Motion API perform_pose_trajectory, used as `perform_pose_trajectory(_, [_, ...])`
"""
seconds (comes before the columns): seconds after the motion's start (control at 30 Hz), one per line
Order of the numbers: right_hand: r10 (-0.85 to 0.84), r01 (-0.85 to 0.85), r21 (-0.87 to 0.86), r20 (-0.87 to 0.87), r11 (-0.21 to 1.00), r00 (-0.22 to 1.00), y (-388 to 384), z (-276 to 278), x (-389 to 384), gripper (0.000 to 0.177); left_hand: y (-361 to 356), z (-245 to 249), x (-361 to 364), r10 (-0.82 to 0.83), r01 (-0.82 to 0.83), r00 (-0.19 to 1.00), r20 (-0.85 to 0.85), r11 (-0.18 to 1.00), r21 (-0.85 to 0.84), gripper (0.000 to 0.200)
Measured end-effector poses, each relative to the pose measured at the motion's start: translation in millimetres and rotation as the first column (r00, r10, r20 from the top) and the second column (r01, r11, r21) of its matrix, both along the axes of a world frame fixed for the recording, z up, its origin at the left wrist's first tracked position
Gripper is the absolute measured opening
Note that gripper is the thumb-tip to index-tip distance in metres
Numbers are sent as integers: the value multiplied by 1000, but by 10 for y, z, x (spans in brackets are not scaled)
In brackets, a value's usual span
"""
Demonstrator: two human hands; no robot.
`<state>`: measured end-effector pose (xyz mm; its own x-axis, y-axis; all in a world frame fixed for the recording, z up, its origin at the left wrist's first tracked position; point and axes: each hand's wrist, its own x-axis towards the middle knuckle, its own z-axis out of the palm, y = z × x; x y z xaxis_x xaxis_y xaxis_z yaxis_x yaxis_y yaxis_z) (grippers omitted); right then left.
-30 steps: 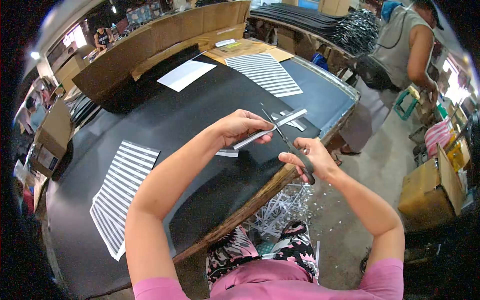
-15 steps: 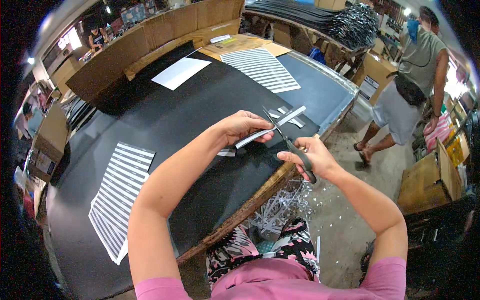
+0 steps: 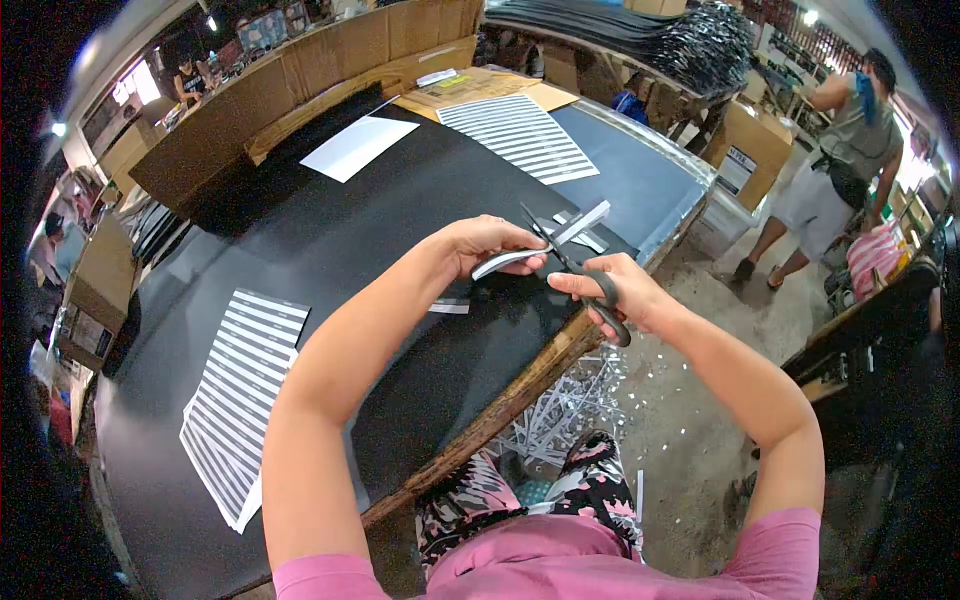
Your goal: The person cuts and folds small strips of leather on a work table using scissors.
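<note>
Left hand (image 3: 496, 246) is pinching a strip (image 3: 588, 222) beside the scissors (image 3: 570, 266). Right hand (image 3: 632, 291) is gripping and partly hiding their handles.

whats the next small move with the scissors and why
Probably ease the scissors shut on the narrow white strip: the blades cross it, the right hand grips the handles, and the left hand pinches the strip close by.

Workshop interior: broad wood-edged worktop (image 3: 400, 230) under black sheeting; cardboard boxes (image 3: 748, 150); long black strips (image 3: 600, 35) piled on a rear bench; paper offcuts (image 3: 560, 410) littering a bare floor (image 3: 690, 370).
</note>
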<state>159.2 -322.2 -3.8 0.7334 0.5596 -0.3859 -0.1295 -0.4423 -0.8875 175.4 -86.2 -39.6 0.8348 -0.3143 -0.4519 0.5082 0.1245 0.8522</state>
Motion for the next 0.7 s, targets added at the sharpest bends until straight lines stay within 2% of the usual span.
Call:
perform_pose_trajectory(0.03, [-1, 1, -1, -2, 1000, 1000, -11, -13, 15, 47, -23, 24, -12, 6, -4, 1000, -27, 997, 73, 20])
perform_pose_trajectory(0.07, [25, -25, -20, 22, 999, 999, -27, -28, 32, 47, 29, -74, 70, -27, 28, 1000, -13, 1000, 5, 20])
perform_pose_trajectory(0.13, [52, -50, -39, 48, 998, 998, -28, -69, 40, 47, -34, 11, 38, 12, -11, 998, -55, 999, 31, 19])
perform_pose_trajectory(0.23, [19, -20, 21, 31, 1000, 999, -36, -21, -19, 47, -4, -21, 54, -30, 29, 999, -42, 1000, -8, 19])
perform_pose_trajectory(0.27, [67, -67, -27, -2, 997, 998, -58, 79, -38, 47, 31, -10, 47, -30, 30, 999, -36, 1000, -7, 19])
perform_pose_trajectory(0.33, [116, -118, -75, -40, 990, 992, -69, 133, -55, 48, 119, 100, -84, 10, -14, 996, 92, 999, 48, 20])
perform_pose_trajectory(0.37, [124, -119, -77, 64, 990, 990, -78, 98, -47, 49, 203, 190, -162, 66, -63, 990, 128, 998, -30, 20])
perform_pose_trajectory(0.4, [130, -119, -76, 167, 990, 977, -75, 76, -48, 51, 260, 331, -302, 104, -119, 968, 228, 991, 54, 22])
perform_pose_trajectory(0.47, [141, -123, -92, 214, 988, 967, 21, 216, -116, 57, 374, 449, -516, 164, -198, 935, 316, 977, 81, 24])
perform_pose_trajectory(0.5, [172, -137, -126, 341, 983, 924, 77, 237, -132, 57, 351, 535, -647, 170, -205, 934, 314, 975, 85, 24])
perform_pose_trajectory(0.57, [240, -152, -199, 562, 968, 791, 213, 189, -66, 59, 314, 630, -952, 123, -281, 890, 439, 907, 314, 26])
perform_pose_trajectory(0.6, [226, -125, -192, 720, 973, 657, 322, 123, -35, 59, 303, 594, -1050, 115, -279, 880, 461, 910, 305, 25])
perform_pose_trajectory(0.67, [261, -52, -293, 738, 955, 622, 511, 72, 31, 59, 296, 509, -1217, 12, -250, 855, 519, 886, 390, 24])
perform_pose_trajectory(0.7, [324, -83, -353, 705, 932, 631, 575, 86, 68, 59, 272, 468, -1290, -18, -274, 837, 546, 851, 448, 23])
